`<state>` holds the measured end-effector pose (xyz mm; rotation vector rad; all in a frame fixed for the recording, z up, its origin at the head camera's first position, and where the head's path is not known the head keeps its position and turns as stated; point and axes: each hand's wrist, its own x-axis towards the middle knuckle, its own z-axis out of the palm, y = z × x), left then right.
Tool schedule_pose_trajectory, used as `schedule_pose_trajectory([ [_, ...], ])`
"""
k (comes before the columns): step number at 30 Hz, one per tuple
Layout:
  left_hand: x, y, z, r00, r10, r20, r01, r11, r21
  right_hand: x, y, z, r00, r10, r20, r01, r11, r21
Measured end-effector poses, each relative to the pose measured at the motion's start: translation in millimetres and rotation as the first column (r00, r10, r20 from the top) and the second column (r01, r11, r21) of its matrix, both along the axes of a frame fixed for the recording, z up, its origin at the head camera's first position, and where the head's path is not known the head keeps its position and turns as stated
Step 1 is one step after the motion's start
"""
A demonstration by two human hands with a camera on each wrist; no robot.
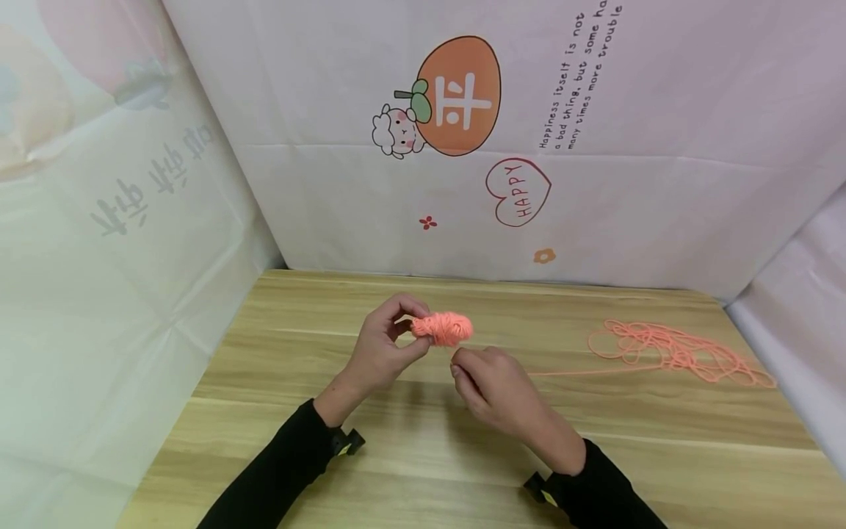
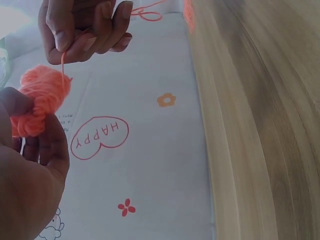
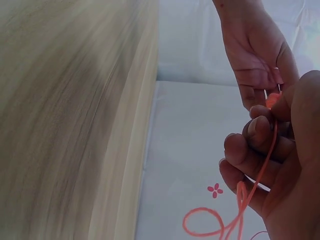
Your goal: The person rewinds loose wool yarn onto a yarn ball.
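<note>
A small wound ball of coral-orange yarn (image 1: 444, 328) is held above the table in my left hand (image 1: 383, 344), pinched at its narrow end between thumb and fingers. Just right of it and a little lower, my right hand (image 1: 497, 389) pinches the yarn strand (image 2: 63, 67) between thumb and index finger. That strand runs from the ball into the right hand, crosses the palm in the right wrist view, and trails over the table to a loose heap of yarn (image 1: 687, 353). The left fingertips behind the ball are partly hidden in the head view.
The wood-grain table (image 1: 423, 477) ends at a white printed cloth (image 1: 317, 184) behind it, with another cloth wall (image 1: 132, 294) on the left. Loops of the loose heap lie near the table's right edge. A dark device sits at each wrist.
</note>
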<state>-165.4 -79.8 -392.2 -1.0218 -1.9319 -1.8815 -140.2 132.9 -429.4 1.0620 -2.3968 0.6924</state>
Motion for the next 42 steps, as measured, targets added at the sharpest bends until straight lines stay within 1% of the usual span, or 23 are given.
schedule_pose_trajectory([
  [9, -2.8, 1.7, -2.7, 0.998, 0.060, 0.010, -0.059, 0.997, -0.055, 0.6, 1.8, 1.5, 1.000, 0.013, -0.001, -0.013, 0.999, -0.032],
  [14, -2.1, 3.0, -4.5, 0.997, 0.075, 0.005, -0.074, 0.993, -0.097, 2.5, 2.7, 3.1, 1.000, 0.018, 0.002, -0.018, 0.999, -0.032],
  [17, -0.8, 3.8, -4.9, 0.997, 0.073, 0.001, -0.072, 0.988, -0.139, 3.3, 3.0, 4.4, 1.000, 0.025, -0.017, -0.026, 0.999, -0.047],
  [21, 0.5, 4.7, -3.9, 0.998, 0.049, -0.025, -0.053, 0.979, -0.197, 3.8, 3.3, 6.4, 0.998, 0.033, -0.053, -0.037, 0.996, -0.077],
  [25, -0.3, 5.0, -6.5, 0.997, 0.019, -0.069, -0.036, 0.970, -0.241, 3.8, 4.1, 8.2, 0.998, 0.031, -0.052, -0.035, 0.996, -0.084],
  [28, -5.0, 4.3, -15.8, 0.996, 0.013, -0.083, -0.036, 0.958, -0.283, 4.0, 5.6, 9.5, 0.999, 0.023, -0.037, -0.026, 0.996, -0.085],
  [32, -12.2, 3.3, -29.4, 0.998, -0.007, -0.070, -0.017, 0.939, -0.344, 4.7, 8.4, 12.0, 1.000, 0.009, -0.008, -0.010, 0.996, -0.091],
  [35, -14.0, 3.2, -33.4, 0.997, -0.042, -0.063, 0.016, 0.928, -0.373, 5.1, 10.2, 13.8, 1.000, -0.004, 0.015, 0.005, 0.997, -0.083],
  [36, -14.0, 3.5, -33.6, 0.996, -0.055, -0.066, 0.026, 0.925, -0.378, 5.2, 10.6, 14.4, 1.000, -0.010, 0.023, 0.012, 0.997, -0.078],
  [37, -12.4, 4.1, -31.5, 0.996, -0.068, -0.066, 0.038, 0.924, -0.380, 5.3, 11.0, 14.8, 1.000, -0.015, 0.028, 0.017, 0.997, -0.076],
  [39, -7.1, 5.3, -22.9, 0.993, -0.093, -0.066, 0.060, 0.922, -0.383, 5.1, 11.6, 15.4, 0.999, -0.023, 0.033, 0.026, 0.997, -0.076],
  [42, -2.4, 6.6, -14.7, 0.989, -0.129, -0.068, 0.092, 0.914, -0.394, 4.3, 12.3, 15.2, 0.999, -0.036, 0.034, 0.038, 0.996, -0.080],
])
